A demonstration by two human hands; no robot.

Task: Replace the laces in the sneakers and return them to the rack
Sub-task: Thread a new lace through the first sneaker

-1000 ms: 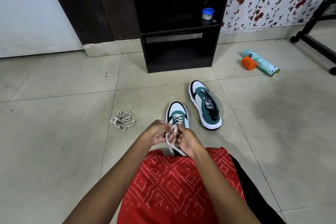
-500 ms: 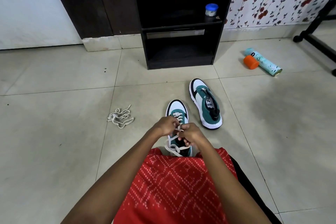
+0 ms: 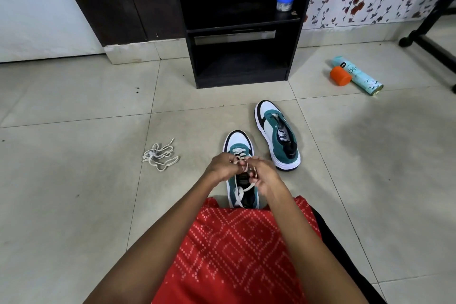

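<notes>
Through the head camera I see a pale tiled floor filling the view. At 12 o'clock stands the black rack, its lower shelf holding no shoes. A red patterned garment covers the person's lap at 6 o'clock.

Both sneakers are on the floor, not on the rack. The near sneaker sits at centre, toe pointing to 12 o'clock. The second sneaker lies just beside it at 1 o'clock and shows no lace.

The left hand and right hand meet over the near sneaker's eyelets. Both have curled fingers pinching the cream lace.

A second ago the hands sat closer to the lap with the lace drawn towards me. They have since moved up the shoe, and the slack now lies across the heel opening. I judge one crossing is done and the next is being threaded, so the first sneaker is only partly laced.

A teal spray can lies at 2 o'clock with an orange cap against it. A loose lace lies bunched at 9 o'clock.
</notes>
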